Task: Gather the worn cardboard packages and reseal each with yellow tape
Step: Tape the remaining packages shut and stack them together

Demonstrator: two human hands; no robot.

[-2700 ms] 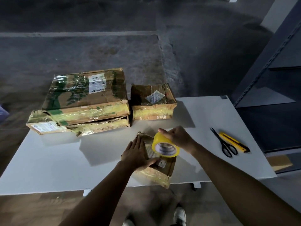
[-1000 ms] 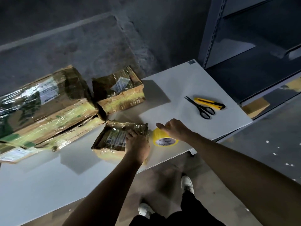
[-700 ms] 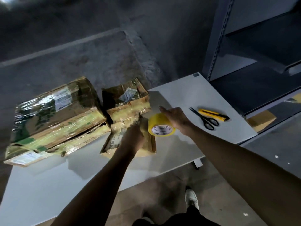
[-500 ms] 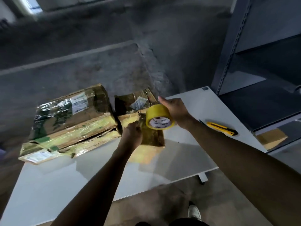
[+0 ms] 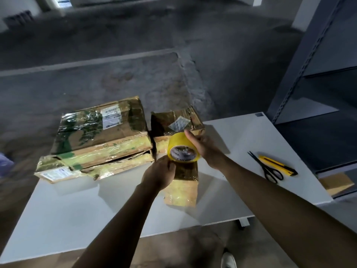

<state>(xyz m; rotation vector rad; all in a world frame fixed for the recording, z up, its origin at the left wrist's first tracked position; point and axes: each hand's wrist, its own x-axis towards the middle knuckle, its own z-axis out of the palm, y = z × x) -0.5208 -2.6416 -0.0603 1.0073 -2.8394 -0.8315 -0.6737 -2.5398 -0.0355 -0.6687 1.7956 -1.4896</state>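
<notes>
A small worn cardboard package, wrapped in yellowish tape, stands on the white table near its middle. My left hand grips the package's upper left side. Just above it my right hand holds a roll of yellow tape, its open core facing me. A large taped package lies on a flatter one at the back left. A smaller taped box sits behind the roll.
Black scissors and a yellow utility knife lie at the table's right side. A grey metal shelving unit stands to the right. Concrete floor lies beyond the table; my shoe shows below the front edge.
The small package went from lying flat to standing upright under my left hand. My right hand lifted the tape roll off the table to the package's top.
</notes>
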